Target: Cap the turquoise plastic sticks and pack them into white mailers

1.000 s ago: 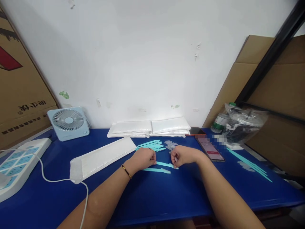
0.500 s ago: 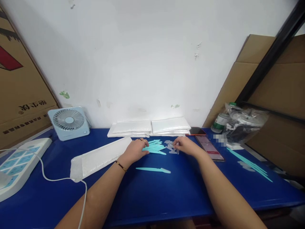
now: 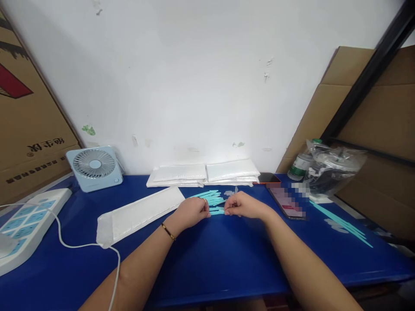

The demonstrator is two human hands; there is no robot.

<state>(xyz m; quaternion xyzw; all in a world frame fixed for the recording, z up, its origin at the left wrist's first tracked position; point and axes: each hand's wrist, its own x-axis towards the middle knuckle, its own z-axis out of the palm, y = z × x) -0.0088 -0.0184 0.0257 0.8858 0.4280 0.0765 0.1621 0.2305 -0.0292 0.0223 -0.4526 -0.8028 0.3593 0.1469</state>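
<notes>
Between my hands is a turquoise eyebrow razor [image 3: 215, 212], lying crosswise just in front of a fanned pile of similar razors [image 3: 212, 196]. My left hand [image 3: 193, 212] is closed on its handle end, thumb and fingers pinched together. My right hand [image 3: 241, 205] is closed at the blade end, pinching what looks like a small clear plastic cap; the fingertips hide most of it. Behind the right fingers lie several loose clear caps [image 3: 231, 192].
White padded packets [image 3: 178, 172] are stacked against the wall, and one long packet [image 3: 139, 214] lies left. A fan [image 3: 94, 166], a power strip [image 3: 29, 229] and its cable are further left. To the right are a phone [image 3: 285, 201], more turquoise razors [image 3: 342, 224] and a bottle [image 3: 298, 167].
Both hands have come closer together and nearer to me, from the pile and the caps to one razor. The single razor that lay in front no longer shows there.
</notes>
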